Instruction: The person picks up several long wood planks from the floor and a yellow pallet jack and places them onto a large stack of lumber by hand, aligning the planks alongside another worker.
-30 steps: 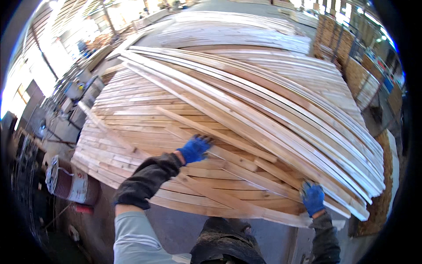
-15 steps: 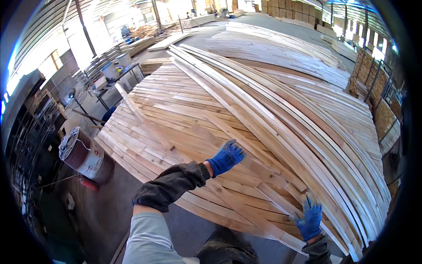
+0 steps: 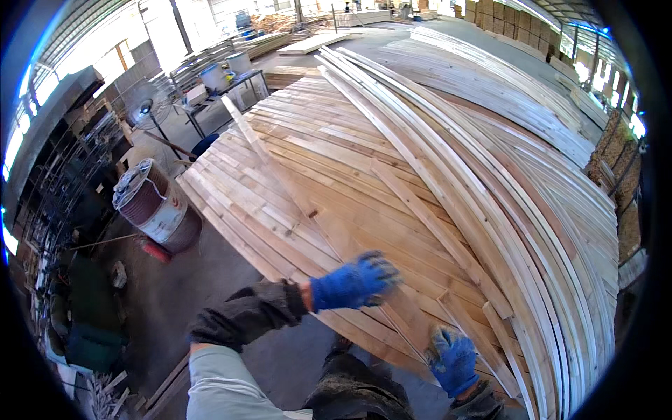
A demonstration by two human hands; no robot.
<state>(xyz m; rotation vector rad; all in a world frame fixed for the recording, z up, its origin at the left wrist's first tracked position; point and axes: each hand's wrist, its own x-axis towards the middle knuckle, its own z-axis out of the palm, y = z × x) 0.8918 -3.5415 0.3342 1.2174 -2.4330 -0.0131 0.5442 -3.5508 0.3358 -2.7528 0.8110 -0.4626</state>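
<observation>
My left hand [image 3: 355,282], in a blue glove, is over the near part of a wide layer of wooden boards [image 3: 301,154]. Its fingers look bent but are smeared by motion, so their hold is unclear. Between my hands a short wooden board [image 3: 407,312] slants toward me, blurred. My right hand [image 3: 452,360], also gloved in blue, has its fingers curled round the near end of that board. A long narrow strip [image 3: 276,164] lies diagonally across the layer. Loose strips [image 3: 441,234] rest to the right of my hands.
Long pale strips [image 3: 455,175] are heaped along the right side of the layer. A rusty drum [image 3: 159,206] with a white band stands on the floor at left, a red cylinder [image 3: 155,250] beside it. Dark machinery [image 3: 77,210] lines the far left; a work table [image 3: 234,87] stands behind.
The short board has swung and come nearer to me with my hands. My left hand has moved down; my right hand has shifted left and slightly down. The view has turned left.
</observation>
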